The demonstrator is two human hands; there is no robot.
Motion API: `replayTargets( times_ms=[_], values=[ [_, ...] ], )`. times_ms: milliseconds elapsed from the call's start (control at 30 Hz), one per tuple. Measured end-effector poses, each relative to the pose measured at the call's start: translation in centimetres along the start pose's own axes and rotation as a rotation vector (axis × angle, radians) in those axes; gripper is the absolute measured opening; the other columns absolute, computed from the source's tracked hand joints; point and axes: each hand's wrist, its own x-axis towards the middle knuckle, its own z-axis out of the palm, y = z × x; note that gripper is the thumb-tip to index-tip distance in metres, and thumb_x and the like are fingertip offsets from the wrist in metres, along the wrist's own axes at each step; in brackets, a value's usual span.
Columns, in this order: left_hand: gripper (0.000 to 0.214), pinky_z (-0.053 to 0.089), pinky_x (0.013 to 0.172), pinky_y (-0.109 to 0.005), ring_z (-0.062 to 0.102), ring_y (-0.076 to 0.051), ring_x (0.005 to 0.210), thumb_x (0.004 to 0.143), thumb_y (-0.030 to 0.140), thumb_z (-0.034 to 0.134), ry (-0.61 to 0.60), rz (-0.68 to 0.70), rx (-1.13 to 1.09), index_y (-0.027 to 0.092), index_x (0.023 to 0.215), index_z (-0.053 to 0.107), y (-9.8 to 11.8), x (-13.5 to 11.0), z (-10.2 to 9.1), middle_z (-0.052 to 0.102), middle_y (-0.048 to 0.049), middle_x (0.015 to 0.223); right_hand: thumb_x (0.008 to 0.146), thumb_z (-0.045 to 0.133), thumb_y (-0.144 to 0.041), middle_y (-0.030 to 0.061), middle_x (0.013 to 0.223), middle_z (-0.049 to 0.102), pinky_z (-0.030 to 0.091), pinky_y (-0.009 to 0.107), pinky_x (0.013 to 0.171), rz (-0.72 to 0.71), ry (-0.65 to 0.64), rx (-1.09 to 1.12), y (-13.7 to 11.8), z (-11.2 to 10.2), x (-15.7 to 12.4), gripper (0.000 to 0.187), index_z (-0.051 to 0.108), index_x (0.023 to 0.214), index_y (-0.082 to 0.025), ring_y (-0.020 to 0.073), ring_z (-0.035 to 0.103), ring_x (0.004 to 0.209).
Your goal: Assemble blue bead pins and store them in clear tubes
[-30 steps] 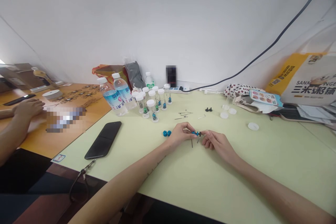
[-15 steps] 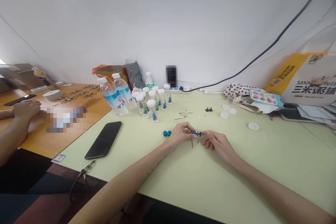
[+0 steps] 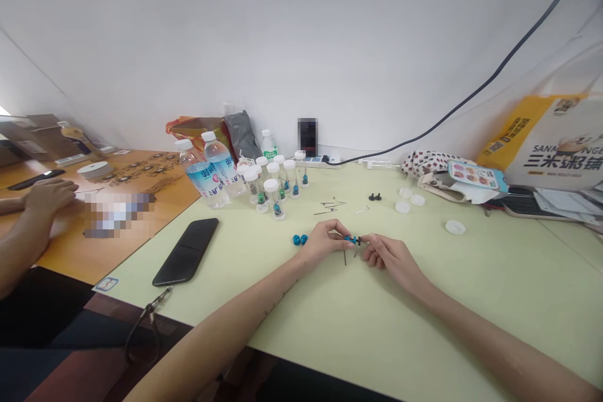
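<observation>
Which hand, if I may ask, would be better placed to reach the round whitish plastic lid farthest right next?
Probably the right hand: it is nearer the lid, while the left hand pinches a small slim blue part.

White and yellow bag (image 3: 521,129) reads 三米粥铺 in large characters, with broken capitals "SANM" and "NGE" above. Blue labels (image 3: 201,181) on two water bottles (image 3: 221,146) carry Chinese characters too blurred to read surely.

Black phone (image 3: 186,252) near two blue-labelled bottles (image 3: 202,181), dark cable (image 3: 475,95) before white wall (image 3: 282,44), printed bag (image 3: 546,132)
</observation>
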Motion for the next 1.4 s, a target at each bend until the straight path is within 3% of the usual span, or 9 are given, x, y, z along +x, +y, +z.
replayTargets(
  times_ms=[1400],
  values=[
    [0.038,0.047,0.075,-0.032,0.062,-0.016,0.077,0.053,0.032,0.080,0.001,0.011,-0.004,0.013,0.077,0.057,0.02,0.00,0.08,0.066,-0.0064,0.081,0.087,0.035,-0.059,0.0060,0.071,0.064,0.043,0.026,0.052,0.000,0.001,0.001,-0.11,0.01,-0.01,0.054,0.064,0.097,-0.014,0.0144,0.056,0.057]
  ],
)
